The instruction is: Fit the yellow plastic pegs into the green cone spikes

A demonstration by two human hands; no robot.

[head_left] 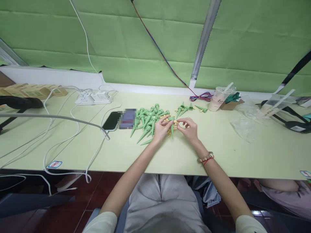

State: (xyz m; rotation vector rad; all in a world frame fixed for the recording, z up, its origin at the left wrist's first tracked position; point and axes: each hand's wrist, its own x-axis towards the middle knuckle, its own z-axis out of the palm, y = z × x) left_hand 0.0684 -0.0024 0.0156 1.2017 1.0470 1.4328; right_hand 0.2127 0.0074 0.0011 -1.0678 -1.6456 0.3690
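My left hand (160, 128) and my right hand (189, 128) meet at the middle of the pale table (218, 152), both with fingers pinched together. Between them hangs a green cone-shaped spike (172, 127), point down, with a small yellow piece at its top. My left fingers hold the cone's top, my right fingers pinch the yellow piece. A pile of the same green cones (148, 120) lies just left of my left hand. A few more cones (190, 108) lie behind my hands. Small yellow parts lie under my hands, partly hidden.
A phone (111, 121) lies left of the pile, beside white cables (73, 129) and a power strip (93, 97). A plastic cup with a straw (220, 98), a small box and clear bags (243, 124) are at the right. Another person's arm (284, 189) shows at the lower right.
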